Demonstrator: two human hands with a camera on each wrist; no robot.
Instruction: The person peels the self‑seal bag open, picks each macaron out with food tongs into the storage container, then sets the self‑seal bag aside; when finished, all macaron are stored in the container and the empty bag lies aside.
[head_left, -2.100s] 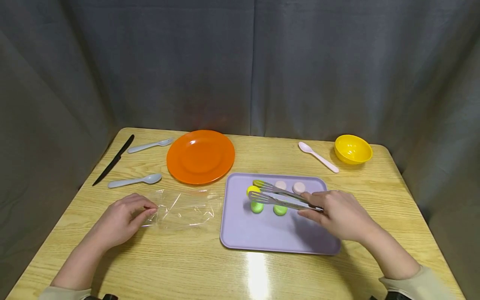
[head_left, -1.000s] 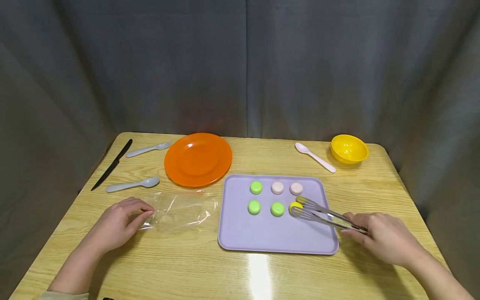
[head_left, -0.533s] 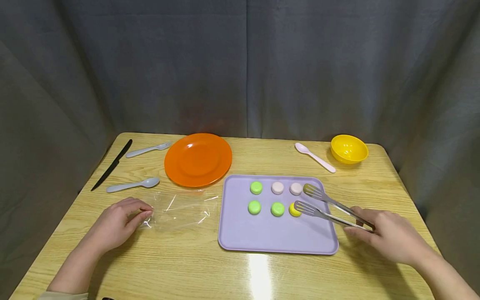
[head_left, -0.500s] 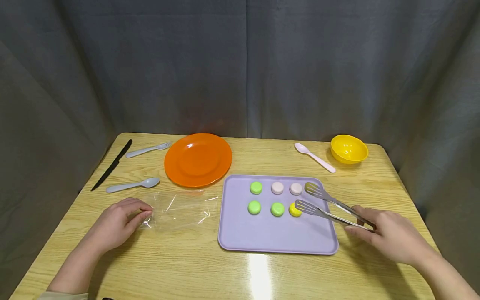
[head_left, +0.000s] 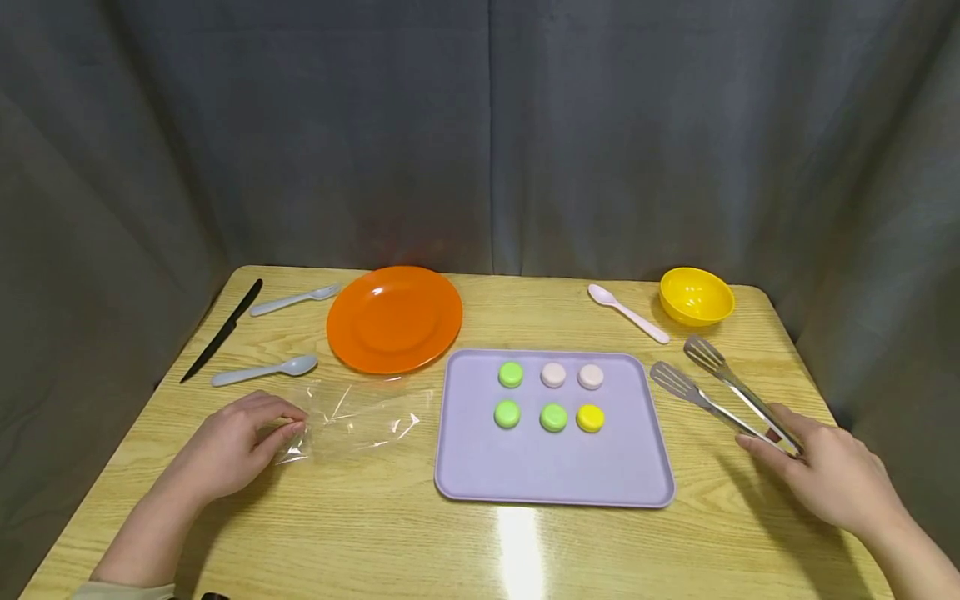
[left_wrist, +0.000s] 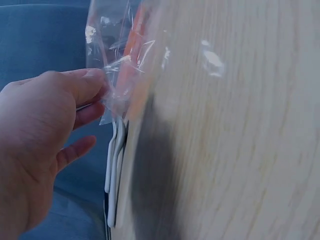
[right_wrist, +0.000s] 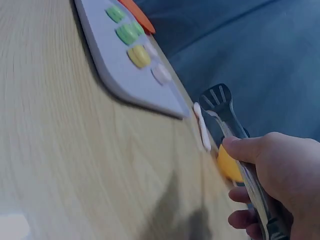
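Here right hand [head_left: 832, 475] grips tongs [head_left: 720, 392]; left hand [head_left: 225, 450] seemingly pinches plastic bag [head_left: 360, 412].

Light wood-grain tabletop [head_left: 390, 533] with rounded corners, bearing a bright glare patch near the front edge, enclosed behind and on both sides by a draped grey fabric backdrop [head_left: 480, 133] hanging in soft vertical folds.

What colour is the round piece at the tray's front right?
Yellow round piece; clearest in the head view.

Left hand [head_left: 225, 450] fingers pinched; right hand [head_left: 832, 475] fingers curled, gripping.
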